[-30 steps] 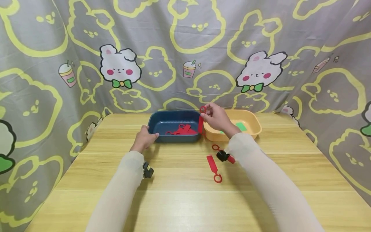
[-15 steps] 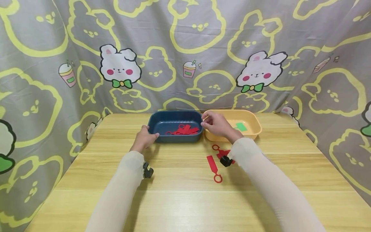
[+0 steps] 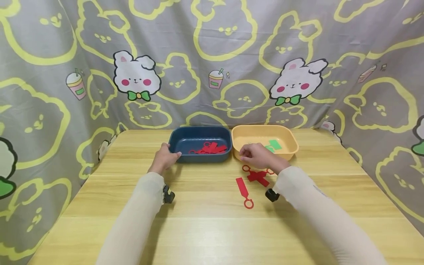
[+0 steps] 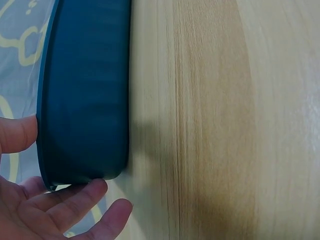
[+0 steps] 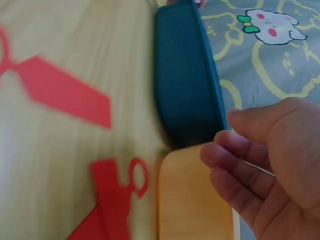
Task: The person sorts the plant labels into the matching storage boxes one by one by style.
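My left hand point(image 3: 164, 158) holds the front left corner of the dark blue bin point(image 3: 203, 158); in the left wrist view the thumb lies at its rim and the fingers point(image 4: 75, 207) touch its end. Inside lie several red ring-ended tags point(image 3: 212, 148) in a heap. My right hand point(image 3: 260, 155), bare of any object, hangs above the front edge of the yellow bin point(image 3: 265, 127), fingers loosely bent. Just in front of that bin, red tags point(image 3: 258, 177) overlap on the table. A single red tag point(image 3: 243, 187) lies nearer, its ring toward me.
Green tags point(image 3: 275, 144) lie in the yellow bin, partly hidden by my right hand. Both bins stand side by side at the back of the wooden table point(image 3: 205, 221), close to a patterned curtain point(image 3: 185, 48).
My right hand lowered a red tag into the blue bin and let it go. It has since moved right and toward me, over the yellow bin's front. The left hand stays put.
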The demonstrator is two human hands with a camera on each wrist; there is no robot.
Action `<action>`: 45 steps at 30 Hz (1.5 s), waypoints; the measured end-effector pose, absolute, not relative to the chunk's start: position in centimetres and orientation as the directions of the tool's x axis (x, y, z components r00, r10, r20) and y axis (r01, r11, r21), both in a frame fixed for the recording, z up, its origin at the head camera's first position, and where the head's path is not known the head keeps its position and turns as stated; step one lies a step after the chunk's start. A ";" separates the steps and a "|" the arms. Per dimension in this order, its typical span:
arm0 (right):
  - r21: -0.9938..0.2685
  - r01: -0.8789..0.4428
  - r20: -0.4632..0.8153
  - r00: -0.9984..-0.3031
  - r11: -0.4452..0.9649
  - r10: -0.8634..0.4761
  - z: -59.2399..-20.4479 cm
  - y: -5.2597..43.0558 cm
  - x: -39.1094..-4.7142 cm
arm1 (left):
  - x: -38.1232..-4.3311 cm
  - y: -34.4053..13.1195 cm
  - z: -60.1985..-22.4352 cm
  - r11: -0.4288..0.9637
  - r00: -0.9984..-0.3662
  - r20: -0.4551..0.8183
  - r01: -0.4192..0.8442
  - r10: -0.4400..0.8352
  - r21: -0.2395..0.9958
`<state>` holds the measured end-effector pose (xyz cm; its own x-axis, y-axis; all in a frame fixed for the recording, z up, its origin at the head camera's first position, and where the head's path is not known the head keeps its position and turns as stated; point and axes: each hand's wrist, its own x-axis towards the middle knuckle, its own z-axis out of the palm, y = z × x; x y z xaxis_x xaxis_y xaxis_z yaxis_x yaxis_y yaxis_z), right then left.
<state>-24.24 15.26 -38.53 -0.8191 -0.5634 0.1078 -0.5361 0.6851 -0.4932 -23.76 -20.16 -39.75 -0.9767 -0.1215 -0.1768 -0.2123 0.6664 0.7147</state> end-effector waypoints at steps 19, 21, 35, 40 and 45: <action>-0.411 -0.418 -0.204 -0.824 0.810 -0.529 -41.6 19.6 -23.2 | -23.8 -20.0 -40.0 0.658 -0.977 -0.175 -0.211 -0.121 0.723; -0.410 -0.425 -0.198 -0.822 0.807 -0.534 -41.7 19.7 -23.2 | -23.8 -20.0 -40.0 0.659 -0.977 -0.176 -0.211 -0.120 0.722; -0.487 -0.506 -0.120 -0.768 0.712 -0.629 -41.2 19.3 -23.1 | -23.7 -20.0 -40.0 0.666 -0.977 -0.179 -0.212 -0.119 0.715; -0.538 -0.483 -0.068 -0.792 0.691 -0.606 -40.7 18.8 -23.4 | -23.7 -20.0 -39.9 0.663 -0.978 -0.175 -0.208 -0.117 0.719; -0.546 -0.504 0.003 -0.800 0.669 -0.600 -40.2 18.5 -23.6 | -23.6 -20.0 -40.0 0.667 -0.978 -0.170 -0.204 -0.117 0.716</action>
<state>-23.57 18.54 -40.23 -0.8003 -0.5996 0.0029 -0.5036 0.6695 -0.5461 -23.62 -20.00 -39.95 -0.9784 -0.1175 -0.1699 -0.2044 0.6673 0.7162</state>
